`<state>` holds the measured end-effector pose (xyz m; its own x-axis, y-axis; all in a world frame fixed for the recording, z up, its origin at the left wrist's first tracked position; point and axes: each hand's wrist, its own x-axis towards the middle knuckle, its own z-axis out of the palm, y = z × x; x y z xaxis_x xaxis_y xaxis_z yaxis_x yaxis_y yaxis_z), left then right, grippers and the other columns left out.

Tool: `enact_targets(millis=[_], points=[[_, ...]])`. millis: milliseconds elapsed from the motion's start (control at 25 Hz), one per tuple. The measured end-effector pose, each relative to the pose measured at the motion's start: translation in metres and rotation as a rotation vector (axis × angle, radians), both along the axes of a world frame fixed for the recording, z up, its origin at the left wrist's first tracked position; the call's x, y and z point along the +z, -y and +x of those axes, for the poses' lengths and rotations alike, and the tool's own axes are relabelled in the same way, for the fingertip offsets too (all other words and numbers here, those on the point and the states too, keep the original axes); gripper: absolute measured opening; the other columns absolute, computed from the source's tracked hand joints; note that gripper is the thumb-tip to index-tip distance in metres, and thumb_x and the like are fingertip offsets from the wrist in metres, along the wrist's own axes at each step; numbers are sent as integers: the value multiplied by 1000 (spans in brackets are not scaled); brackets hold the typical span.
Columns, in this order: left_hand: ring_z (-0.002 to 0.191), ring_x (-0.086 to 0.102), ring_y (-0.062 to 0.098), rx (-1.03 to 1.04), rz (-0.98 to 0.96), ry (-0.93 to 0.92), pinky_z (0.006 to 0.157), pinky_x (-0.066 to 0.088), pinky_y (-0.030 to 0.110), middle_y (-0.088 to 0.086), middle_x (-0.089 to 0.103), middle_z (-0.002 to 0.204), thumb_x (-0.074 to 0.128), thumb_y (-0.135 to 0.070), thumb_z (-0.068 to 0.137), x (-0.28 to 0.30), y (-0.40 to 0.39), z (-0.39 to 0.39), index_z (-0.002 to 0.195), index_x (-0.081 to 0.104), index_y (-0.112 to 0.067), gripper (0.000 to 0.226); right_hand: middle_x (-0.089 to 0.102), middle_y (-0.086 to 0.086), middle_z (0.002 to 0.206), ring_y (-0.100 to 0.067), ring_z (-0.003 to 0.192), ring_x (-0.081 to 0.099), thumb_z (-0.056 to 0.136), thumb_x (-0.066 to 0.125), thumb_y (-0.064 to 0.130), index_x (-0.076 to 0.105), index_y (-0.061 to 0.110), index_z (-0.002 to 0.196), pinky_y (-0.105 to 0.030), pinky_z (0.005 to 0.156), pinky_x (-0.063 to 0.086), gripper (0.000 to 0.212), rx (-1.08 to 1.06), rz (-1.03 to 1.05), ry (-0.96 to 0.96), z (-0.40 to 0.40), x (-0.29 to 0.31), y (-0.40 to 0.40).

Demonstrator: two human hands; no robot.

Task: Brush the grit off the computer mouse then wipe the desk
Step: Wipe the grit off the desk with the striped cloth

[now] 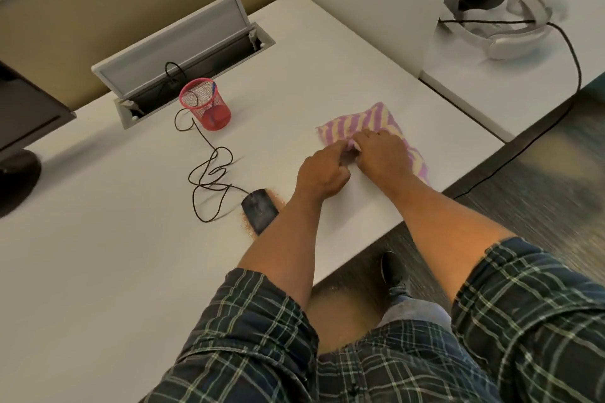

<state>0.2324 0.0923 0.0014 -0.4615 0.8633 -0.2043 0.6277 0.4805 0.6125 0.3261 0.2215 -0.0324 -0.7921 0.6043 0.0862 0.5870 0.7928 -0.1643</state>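
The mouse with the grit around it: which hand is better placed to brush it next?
Probably the left hand: its forearm passes right beside the mouse, while the right hand is farther away on the striped cloth.

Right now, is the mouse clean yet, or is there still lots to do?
Nothing looks finished. Brown grit lies around the mouse on the desk. Both hands, left hand and right hand, are at the striped cloth, pinching its near edge. Brushing the mouse and wiping the desk are both left.
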Motion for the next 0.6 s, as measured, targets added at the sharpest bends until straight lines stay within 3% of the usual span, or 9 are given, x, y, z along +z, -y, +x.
enact_targets(millis=[120,240,360,440,600], points=[[129,58,29,89,27,-200,106,44,40,3,63,143,55,-34,96,8,25,-12,146,57,-24,51,70,-8,106,-33,95,64,89,59,25,63,23,105,-30,71,41,17,-134,-182,-127,-4,8,5],[137,49,28,99,-88,-337,112,36,39,5,55,152,65,-50,94,16,61,-36,152,50,-18,68,68,-8,115,-35,99,63,90,54,31,61,28,106,-30,72,34,18,-263,-361,-188,-12,17,9],[133,49,30,-3,-238,-459,109,40,42,6,58,146,71,-71,80,26,99,-56,148,54,-16,89,69,-5,101,-33,95,63,91,47,36,59,25,101,-32,70,35,19,-279,-420,-216,-19,18,17],[129,49,29,-50,-323,-478,106,42,42,6,59,140,72,-83,68,32,124,-62,145,54,-15,105,70,-4,102,-32,97,63,92,45,42,61,27,105,-32,71,36,26,-257,-445,-236,-22,18,26],[122,53,27,-96,-475,-482,100,45,41,3,58,133,75,-89,54,33,151,-62,143,50,-17,117,71,-4,105,-32,97,63,92,41,46,60,32,115,-33,72,38,33,-210,-411,-262,-29,22,38]])
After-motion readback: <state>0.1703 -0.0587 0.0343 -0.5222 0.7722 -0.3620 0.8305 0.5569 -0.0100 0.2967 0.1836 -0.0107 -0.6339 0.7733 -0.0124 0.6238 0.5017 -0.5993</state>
